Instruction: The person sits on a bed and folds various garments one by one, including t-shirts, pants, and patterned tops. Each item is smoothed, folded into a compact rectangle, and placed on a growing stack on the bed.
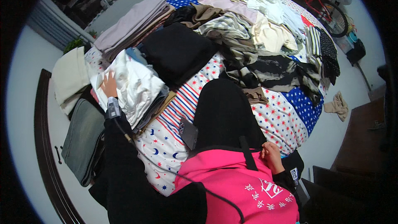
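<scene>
My left hand [109,85] rests flat, fingers spread, on a white folded garment [134,84] that tops a stack of folded clothes at the left side of the bed. Just beyond that stack lies a black folded garment [176,52]. My right hand [272,156] is at my right side by the edge of the pink apron [232,182], its fingers curled in. Whether anything is in those fingers cannot be made out. A dark phone [188,133] lies on the patterned bedding [161,149] beside my lap.
Mauve folded clothes [132,23] are stacked at the far left. Cream [70,76] and grey folded trousers [84,130] lie at the left edge. A loose heap of clothes [253,29] covers the right half. A beige cloth [338,105] lies beyond the bed's right edge.
</scene>
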Demonstrator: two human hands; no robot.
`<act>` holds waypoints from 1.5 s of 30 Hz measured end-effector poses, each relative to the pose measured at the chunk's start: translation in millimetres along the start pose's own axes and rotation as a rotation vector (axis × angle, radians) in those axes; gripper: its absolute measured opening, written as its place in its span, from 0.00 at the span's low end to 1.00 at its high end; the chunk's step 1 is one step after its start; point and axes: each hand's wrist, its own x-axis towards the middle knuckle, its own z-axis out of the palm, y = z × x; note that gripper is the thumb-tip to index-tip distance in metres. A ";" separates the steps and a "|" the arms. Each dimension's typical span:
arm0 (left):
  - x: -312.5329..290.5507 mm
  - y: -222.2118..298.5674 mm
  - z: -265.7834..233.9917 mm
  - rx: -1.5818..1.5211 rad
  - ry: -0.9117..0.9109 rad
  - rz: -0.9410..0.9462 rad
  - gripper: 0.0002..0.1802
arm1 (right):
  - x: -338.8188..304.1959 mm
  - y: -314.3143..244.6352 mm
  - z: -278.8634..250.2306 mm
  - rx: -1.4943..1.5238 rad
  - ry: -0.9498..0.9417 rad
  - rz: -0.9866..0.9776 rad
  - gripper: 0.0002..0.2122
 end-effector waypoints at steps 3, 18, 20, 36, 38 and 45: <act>26.5 -54.7 118.7 0.661 0.017 0.278 0.24 | 3.2 0.5 -0.3 -0.022 -0.005 0.025 0.08; 39.7 -52.9 133.5 0.491 -0.313 0.045 0.29 | 29.9 -21.2 13.0 -0.223 0.000 0.090 0.08; 41.7 -55.6 143.3 0.426 -0.394 0.010 0.31 | 45.0 -34.9 18.4 -0.290 0.012 0.090 0.08; 30.1 -19.5 111.9 0.306 0.005 0.023 0.19 | 205.8 -190.2 139.4 -1.232 0.248 -0.925 0.37; 26.4 -12.4 99.7 0.275 0.078 0.040 0.17 | 214.0 -188.8 138.7 -1.364 0.228 -0.683 0.35; 22.8 -6.7 83.6 0.300 0.138 0.077 0.16 | 175.7 -137.5 92.8 -1.448 0.203 -0.664 0.15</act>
